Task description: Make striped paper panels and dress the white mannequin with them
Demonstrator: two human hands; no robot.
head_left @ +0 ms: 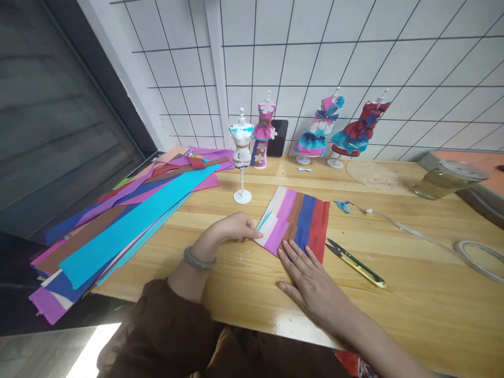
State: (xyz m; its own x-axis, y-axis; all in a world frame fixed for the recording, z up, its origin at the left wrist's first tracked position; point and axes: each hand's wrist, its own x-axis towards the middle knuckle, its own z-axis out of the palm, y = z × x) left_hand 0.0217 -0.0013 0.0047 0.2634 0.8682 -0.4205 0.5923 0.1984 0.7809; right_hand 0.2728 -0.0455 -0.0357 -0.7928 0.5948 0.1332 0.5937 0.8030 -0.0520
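Observation:
A striped crepe-paper sheet [304, 212] in white, purple, brown, blue and red lies on the wooden table [220, 294]. My left hand [241, 227], with a bracelet at the wrist, pinches the sheet's white lower-left corner between thumb and finger. Spread out flat, my right hand [305, 273] rests its fingertips on the lower edge, over the brown and blue bands. A thin blue strip [264, 221] lies on the white band. Just right of the sheet are yellow-and-black thread snips [356, 263]. Behind my left hand stands a white mini mannequin [241, 149] with blue at its shoulders.
Long colored paper strips [137, 215] are piled at the left. Three dressed mannequins, one in pink [264, 126], stand near the tiled wall beside a dark phone [279, 137]. At the right are a cup [449, 181], a tape roll [480, 257] and a blue bow [344, 206].

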